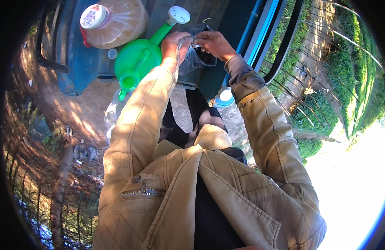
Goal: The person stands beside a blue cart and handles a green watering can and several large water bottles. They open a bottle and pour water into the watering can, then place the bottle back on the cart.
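Note:
Both hands meet over a dark blue truck or cart bed. My left hand (174,47) grips the gathered edge of a clear plastic bag (192,62). Beside it, my right hand (215,44) pinches the same edge between thumb and fingers. The bag hangs below the fingers, and what is in it cannot be made out. A green plastic watering can (137,59) with a white sprinkler head (179,15) lies just left of my left hand. Behind it is a large clear plastic jug (123,23) of brownish liquid, its white cap facing me.
A loose white cap (112,53) lies on the bed near the jug. Below the bed's edge are a clear plastic bottle (113,114) and a blue container with a white lid (225,94). Black metal rails (284,47) bound the right side. Dirt ground and plants surround the vehicle.

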`<state>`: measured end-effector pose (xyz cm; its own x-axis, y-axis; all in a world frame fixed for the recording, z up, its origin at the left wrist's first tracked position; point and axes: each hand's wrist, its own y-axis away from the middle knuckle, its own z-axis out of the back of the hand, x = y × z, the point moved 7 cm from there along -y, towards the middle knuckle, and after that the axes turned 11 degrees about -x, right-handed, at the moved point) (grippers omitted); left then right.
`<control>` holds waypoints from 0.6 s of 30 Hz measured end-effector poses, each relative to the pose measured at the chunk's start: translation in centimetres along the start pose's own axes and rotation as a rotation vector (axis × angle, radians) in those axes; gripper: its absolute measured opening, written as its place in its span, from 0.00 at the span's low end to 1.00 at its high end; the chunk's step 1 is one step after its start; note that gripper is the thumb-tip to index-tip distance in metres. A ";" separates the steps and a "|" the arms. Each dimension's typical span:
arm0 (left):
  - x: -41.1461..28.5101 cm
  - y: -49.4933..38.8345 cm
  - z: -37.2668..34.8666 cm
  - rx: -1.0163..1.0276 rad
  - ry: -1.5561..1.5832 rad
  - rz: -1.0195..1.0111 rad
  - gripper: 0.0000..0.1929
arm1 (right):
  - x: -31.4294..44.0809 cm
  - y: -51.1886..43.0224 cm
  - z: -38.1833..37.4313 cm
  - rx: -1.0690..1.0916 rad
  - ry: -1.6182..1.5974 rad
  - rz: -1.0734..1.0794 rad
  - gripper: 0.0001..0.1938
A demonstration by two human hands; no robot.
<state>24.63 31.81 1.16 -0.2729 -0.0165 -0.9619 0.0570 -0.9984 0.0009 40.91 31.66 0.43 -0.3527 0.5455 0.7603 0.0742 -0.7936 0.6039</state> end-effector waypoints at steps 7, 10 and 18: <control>1.5 1.4 -0.4 -0.020 0.077 0.106 0.08 | 3.2 0.5 1.5 -0.258 0.308 0.411 0.12; 2.8 1.8 0.3 -0.028 0.083 0.309 0.11 | 5.6 1.6 1.3 -0.291 0.508 0.540 0.12; 4.2 8.3 1.0 -0.197 -0.182 0.550 0.19 | 1.6 0.2 2.3 -0.449 0.895 0.468 0.11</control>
<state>23.05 23.42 -2.61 -0.3120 -0.5528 -0.7727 0.4081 -0.8124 0.4164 42.50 32.93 2.31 -0.9393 -0.0825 0.3331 0.0952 -0.9952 0.0218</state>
